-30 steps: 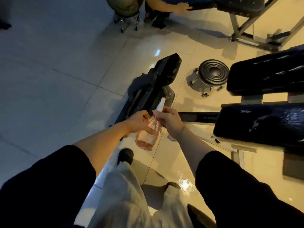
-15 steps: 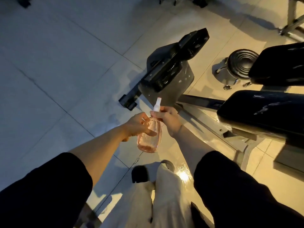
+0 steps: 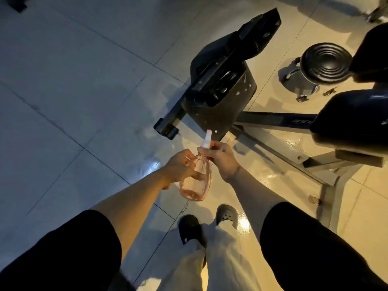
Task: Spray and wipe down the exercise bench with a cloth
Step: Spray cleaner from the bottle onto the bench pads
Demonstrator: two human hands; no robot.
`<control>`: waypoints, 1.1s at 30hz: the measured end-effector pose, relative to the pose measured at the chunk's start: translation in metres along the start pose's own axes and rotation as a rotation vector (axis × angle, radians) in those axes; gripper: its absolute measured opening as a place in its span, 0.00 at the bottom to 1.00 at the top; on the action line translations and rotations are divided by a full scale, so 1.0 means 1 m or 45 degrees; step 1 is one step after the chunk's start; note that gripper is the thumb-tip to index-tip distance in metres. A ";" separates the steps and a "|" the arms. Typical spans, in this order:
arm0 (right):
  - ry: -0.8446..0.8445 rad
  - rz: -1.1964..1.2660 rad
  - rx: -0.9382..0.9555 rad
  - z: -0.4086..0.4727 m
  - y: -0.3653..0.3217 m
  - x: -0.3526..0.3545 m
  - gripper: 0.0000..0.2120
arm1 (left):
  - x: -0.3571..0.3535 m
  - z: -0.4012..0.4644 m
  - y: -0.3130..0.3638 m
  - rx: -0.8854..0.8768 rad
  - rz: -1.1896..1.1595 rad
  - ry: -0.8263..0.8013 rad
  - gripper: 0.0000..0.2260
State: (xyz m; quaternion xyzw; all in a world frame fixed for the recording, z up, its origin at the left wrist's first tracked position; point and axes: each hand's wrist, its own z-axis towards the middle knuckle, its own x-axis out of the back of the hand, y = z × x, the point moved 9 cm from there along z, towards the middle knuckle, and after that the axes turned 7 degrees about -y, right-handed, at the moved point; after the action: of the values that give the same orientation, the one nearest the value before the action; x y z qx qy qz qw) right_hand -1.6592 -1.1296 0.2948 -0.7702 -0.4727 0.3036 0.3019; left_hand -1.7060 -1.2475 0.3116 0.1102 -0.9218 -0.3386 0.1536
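Both hands meet at chest height over the tiled floor (image 3: pixel 63 101): the left hand (image 3: pixel 180 166) grips the body of the pink spray bottle (image 3: pixel 196 183), and the right hand (image 3: pixel 222 158) pinches its neck below the white nozzle. White lettering on the bench frame (image 3: pixel 273 120) is too blurred to read. The black bench pad (image 3: pixel 357 116) sits at right.

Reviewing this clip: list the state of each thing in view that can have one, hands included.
spray bottle: pink, see-through, held off the floor, nozzle pointing away from the person.
left hand: grips the bottle's body.
right hand: fingers curled at the bottle's neck, below the nozzle.
bench pad: black, glossy, whether wet cannot be told.
round stool: upright on its casters, unoccupied.
floor: shiny, with bright reflections near the feet.
Cloth: not in view.
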 end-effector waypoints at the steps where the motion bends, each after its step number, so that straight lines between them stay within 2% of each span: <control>1: 0.008 -0.002 0.005 0.006 0.006 0.005 0.14 | -0.004 0.009 -0.005 -0.006 0.007 -0.009 0.21; 3: 0.051 -0.011 0.023 0.019 0.015 0.018 0.14 | -0.010 0.028 -0.009 -0.030 0.042 -0.030 0.22; 7: 0.084 0.027 -0.009 0.037 0.037 0.041 0.25 | -0.021 0.058 -0.011 -0.038 -0.021 -0.039 0.23; 11: 0.133 0.018 0.060 0.049 0.040 0.070 0.19 | -0.035 0.085 -0.003 -0.087 0.026 -0.103 0.35; 13: 0.150 0.037 0.074 0.054 0.039 0.081 0.19 | -0.037 0.096 0.003 -0.101 0.027 -0.060 0.33; 18: 0.173 0.053 0.131 0.067 0.027 0.106 0.12 | -0.043 0.119 0.022 -0.129 -0.009 -0.037 0.17; 22: 0.153 0.063 0.199 0.077 0.008 0.123 0.16 | -0.039 0.134 0.041 -0.161 -0.016 0.005 0.18; 26: 0.144 0.132 0.286 0.085 -0.015 0.137 0.13 | -0.032 0.152 0.065 -0.182 -0.007 0.064 0.24; 29: 0.156 0.198 0.332 0.088 -0.030 0.150 0.09 | -0.028 0.165 0.085 -0.195 0.011 0.075 0.21; 33: 0.161 0.214 0.372 0.095 -0.044 0.164 0.08 | -0.025 0.179 0.103 -0.217 0.023 0.097 0.23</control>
State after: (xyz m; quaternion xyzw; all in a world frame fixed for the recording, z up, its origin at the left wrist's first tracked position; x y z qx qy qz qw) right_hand -1.6943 -0.9466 0.2380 -0.7725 -0.3377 0.3443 0.4131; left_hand -1.7570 -1.0571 0.2447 0.1014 -0.8841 -0.4099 0.2004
